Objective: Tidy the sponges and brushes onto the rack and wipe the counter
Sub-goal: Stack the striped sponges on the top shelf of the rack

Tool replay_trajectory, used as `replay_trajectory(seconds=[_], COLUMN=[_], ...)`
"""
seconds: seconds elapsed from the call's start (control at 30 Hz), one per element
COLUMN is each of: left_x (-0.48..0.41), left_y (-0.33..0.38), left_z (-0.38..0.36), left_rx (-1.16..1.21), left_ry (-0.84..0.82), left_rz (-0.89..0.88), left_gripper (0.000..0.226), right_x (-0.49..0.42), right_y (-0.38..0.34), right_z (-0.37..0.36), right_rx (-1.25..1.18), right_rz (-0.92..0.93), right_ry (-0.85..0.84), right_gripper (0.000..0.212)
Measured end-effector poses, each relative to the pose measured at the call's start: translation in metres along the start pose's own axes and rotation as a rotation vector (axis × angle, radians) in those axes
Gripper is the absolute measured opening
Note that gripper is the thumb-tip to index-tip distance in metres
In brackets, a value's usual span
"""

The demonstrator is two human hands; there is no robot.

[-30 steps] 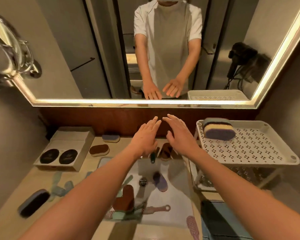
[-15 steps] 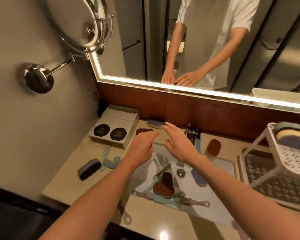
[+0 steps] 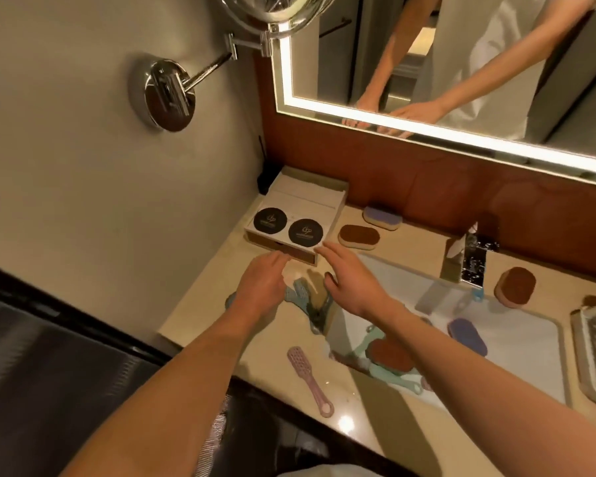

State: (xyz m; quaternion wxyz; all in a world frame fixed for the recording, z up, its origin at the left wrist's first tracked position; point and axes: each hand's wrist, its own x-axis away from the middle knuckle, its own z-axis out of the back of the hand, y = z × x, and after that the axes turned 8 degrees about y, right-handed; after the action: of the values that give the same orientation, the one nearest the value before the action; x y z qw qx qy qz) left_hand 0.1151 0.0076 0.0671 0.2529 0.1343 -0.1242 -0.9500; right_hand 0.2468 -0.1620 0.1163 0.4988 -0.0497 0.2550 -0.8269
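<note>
My left hand point(image 3: 260, 285) hovers over the left end of the beige counter point(image 3: 217, 304), fingers relaxed, holding nothing. My right hand point(image 3: 350, 278) is beside it, fingers spread, empty. Between and under them lie teal brushes point(image 3: 301, 296). A pink brush point(image 3: 308, 371) lies near the front edge. A brown sponge point(image 3: 358, 236) and a purple sponge point(image 3: 382, 216) sit by the back wall; another brown sponge point(image 3: 515, 287) is right of the tap. In the sink point(image 3: 530, 342) lie a purple sponge point(image 3: 468, 335), a brown sponge point(image 3: 391, 354) and a teal brush point(image 3: 367, 339). The white rack point(image 3: 590, 342) shows at the right edge.
A white box with two black round lids point(image 3: 289, 225) stands in the back left corner. The chrome tap point(image 3: 468, 261) rises behind the sink. A chrome wall mount point(image 3: 164, 92) holds a round mirror above. A lit mirror point(image 3: 461, 63) spans the back wall.
The view has swung left and down. Both hands have moved from above the sink to the counter's left end, over the teal brushes. Both stay empty.
</note>
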Motion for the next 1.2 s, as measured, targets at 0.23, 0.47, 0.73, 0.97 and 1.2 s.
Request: replay_trajectory(seconds=[0.23, 0.47, 0.73, 0.97, 1.2], left_x=[0.025, 0.038, 0.029, 0.003, -0.04], left_y=[-0.053, -0.075, -0.063, -0.023, 0.031], left_z=[-0.014, -0.029, -0.021, -0.021, -0.04], left_rx=[-0.023, -0.168, -0.131, -0.038, 0.061], left_ry=[-0.13, -0.253, -0.179, -0.093, -0.003], left_rz=[0.05, 0.128, 0.092, -0.001, -0.075], left_gripper=[0.044, 0.068, 0.06, 0.059, 0.058], right_x=[-0.016, -0.025, -0.025, -0.024, -0.032], right_y=[-0.015, -0.01, -0.001, 0.021, 0.074], right_z=[-0.034, -0.049, -0.061, -0.049, -0.018], right_rx=[-0.002, 0.041, 0.045, 0.049, 0.029], right_rz=[0.019, 0.013, -0.003, -0.024, -0.147], right_ry=[-0.077, -0.14, -0.182, -0.125, -0.088], right_gripper=[0.053, 0.052, 0.053, 0.053, 0.054])
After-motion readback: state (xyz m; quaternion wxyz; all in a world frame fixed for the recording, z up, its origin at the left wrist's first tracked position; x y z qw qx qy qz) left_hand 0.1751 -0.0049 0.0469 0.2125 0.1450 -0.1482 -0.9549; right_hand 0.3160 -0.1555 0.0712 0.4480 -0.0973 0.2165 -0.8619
